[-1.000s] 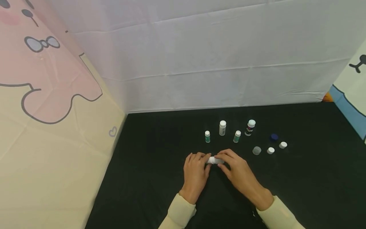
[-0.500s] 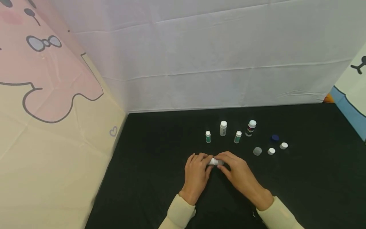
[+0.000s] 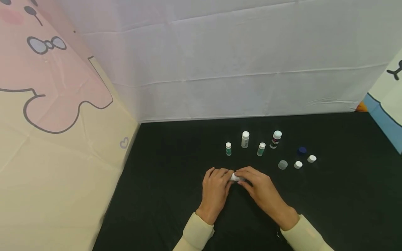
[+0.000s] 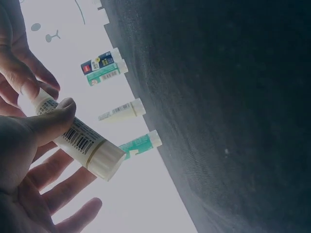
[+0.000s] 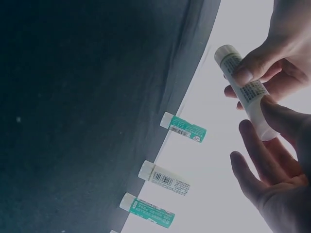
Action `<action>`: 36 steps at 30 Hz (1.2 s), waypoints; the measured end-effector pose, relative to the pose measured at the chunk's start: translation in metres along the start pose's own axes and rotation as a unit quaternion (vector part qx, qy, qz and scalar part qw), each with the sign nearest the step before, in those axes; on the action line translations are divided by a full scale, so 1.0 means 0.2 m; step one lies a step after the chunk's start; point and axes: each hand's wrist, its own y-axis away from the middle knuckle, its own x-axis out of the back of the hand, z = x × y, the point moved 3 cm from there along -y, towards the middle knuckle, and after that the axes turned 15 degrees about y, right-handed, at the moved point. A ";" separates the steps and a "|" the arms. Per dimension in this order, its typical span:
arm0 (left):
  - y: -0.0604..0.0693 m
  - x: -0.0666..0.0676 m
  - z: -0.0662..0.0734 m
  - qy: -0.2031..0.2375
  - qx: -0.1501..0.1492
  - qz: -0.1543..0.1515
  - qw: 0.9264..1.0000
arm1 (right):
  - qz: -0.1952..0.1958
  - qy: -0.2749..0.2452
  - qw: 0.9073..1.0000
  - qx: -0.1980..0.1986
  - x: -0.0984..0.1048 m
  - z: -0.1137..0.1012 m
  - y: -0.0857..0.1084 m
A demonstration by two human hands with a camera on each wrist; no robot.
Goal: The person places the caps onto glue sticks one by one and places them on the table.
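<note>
A white glue stick lies level between both hands above the black table. My left hand grips its left part, and the left wrist view shows the thumb across the printed barrel near the barcode. My right hand pinches the other end, where the right wrist view shows a plain pale end part between thumb and fingers. Beyond the hands stand a small green glue stick, a white one, another green one and a dark-labelled one.
To the right of the standing sticks lie a navy cap, two white caps, one farther back and one nearer, and a translucent greyish cap. White cloth hangs behind the black table.
The right fingers have shifted slightly left along the glue stick and cover more of its right end. The left hand keeps its hold; the standing sticks and loose caps stay put.
</note>
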 end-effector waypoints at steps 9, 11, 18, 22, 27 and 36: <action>0.00 0.00 -0.01 0.007 -0.013 0.017 1.000 | 0.015 -0.012 0.999 0.034 -0.01 0.00 -0.01; 0.00 0.01 -0.01 0.007 -0.015 0.020 1.000 | 0.020 -0.011 0.999 0.037 -0.01 0.00 -0.01; 0.00 0.01 0.01 0.004 -0.018 0.024 1.000 | 0.024 -0.016 0.999 0.023 -0.02 -0.01 -0.02; 0.01 0.02 0.01 -0.009 -0.012 0.022 1.000 | 0.030 -0.008 0.999 0.018 -0.03 -0.03 0.00; 0.01 0.04 0.01 -0.021 0.003 0.017 1.000 | 0.029 0.022 0.999 0.036 -0.05 -0.04 0.02; 0.00 0.04 -0.02 -0.034 0.038 -0.004 0.999 | 0.019 0.061 0.995 0.076 -0.03 -0.01 0.02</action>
